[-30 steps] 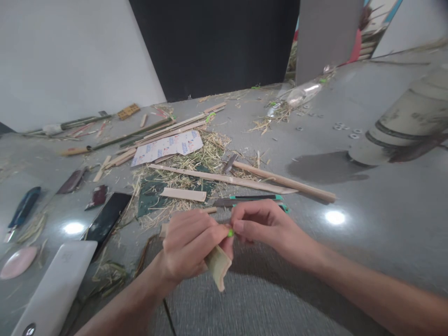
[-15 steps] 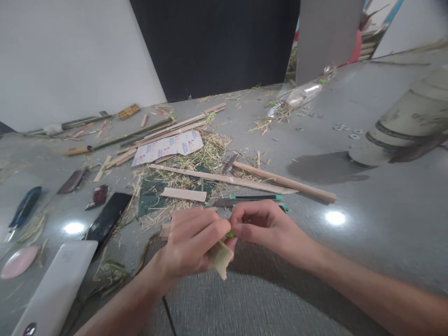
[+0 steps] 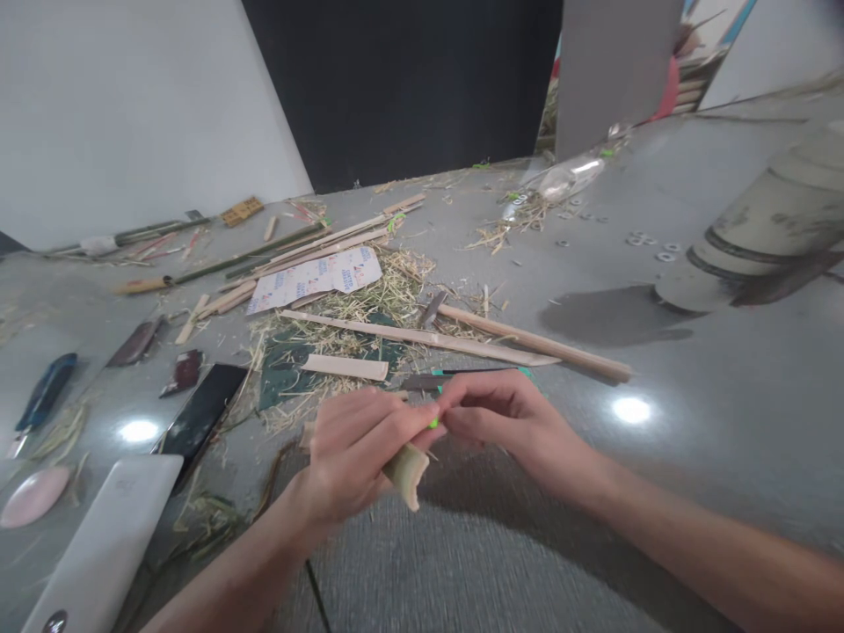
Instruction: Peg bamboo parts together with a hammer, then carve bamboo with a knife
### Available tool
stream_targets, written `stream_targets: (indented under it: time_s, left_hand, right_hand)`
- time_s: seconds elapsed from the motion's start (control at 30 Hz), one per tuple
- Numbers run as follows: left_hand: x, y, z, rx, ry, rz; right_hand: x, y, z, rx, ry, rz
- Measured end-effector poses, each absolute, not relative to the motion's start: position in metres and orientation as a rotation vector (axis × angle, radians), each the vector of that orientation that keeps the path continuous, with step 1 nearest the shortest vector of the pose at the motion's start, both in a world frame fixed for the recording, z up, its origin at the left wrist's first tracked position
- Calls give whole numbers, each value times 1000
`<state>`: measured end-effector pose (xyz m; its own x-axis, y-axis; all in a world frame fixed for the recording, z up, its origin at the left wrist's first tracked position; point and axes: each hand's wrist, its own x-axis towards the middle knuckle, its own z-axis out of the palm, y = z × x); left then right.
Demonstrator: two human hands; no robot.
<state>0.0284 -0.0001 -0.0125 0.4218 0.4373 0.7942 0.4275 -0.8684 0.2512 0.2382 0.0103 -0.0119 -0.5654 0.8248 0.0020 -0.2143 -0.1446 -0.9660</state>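
Bamboo piece [image 3: 407, 473] sits in the left hand [image 3: 356, 440], whose fingers curl tight around it, cut end jutting out. Grey surface [image 3: 593, 457] gives room rightward, its far edge meeting a black panel [image 3: 422, 88]. At right looms a pale cylinder [image 3: 758, 220]; a hammer [image 3: 527, 340] and cutter [image 3: 462, 372] lie beyond the right hand [image 3: 527, 431], thumb and forefinger nearly meeting beside a green bit [image 3: 433, 423], grip unclear.

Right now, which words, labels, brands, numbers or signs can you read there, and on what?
None can be read with certainty.
White sheet: repeated blue and red print, too blurred.
Yellow piece: dark marks, too small to make out.
Pale cylinder: dark smudges, perhaps not lettering.
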Motion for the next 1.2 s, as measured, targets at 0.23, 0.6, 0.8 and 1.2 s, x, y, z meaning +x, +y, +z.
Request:
stream_targets:
  time_s: [0.23, 0.6, 0.8, 1.2]
  left_hand:
    - [28, 1, -14, 2615, 796, 1518]
    - [29, 1, -10, 2642, 775, 1436]
    - [28, 1, -11, 2693, 761, 1368]
    - [26, 3, -16, 2741, 762, 1226]
  right_hand:
    - [239, 9, -17, -720, -1374, 1824]
    - [237, 9, -13, -727, -1394, 1884]
    - [234, 9, -16, -667, -1396, 1939]
    - [234, 10, -17, -698, -1357, 1972]
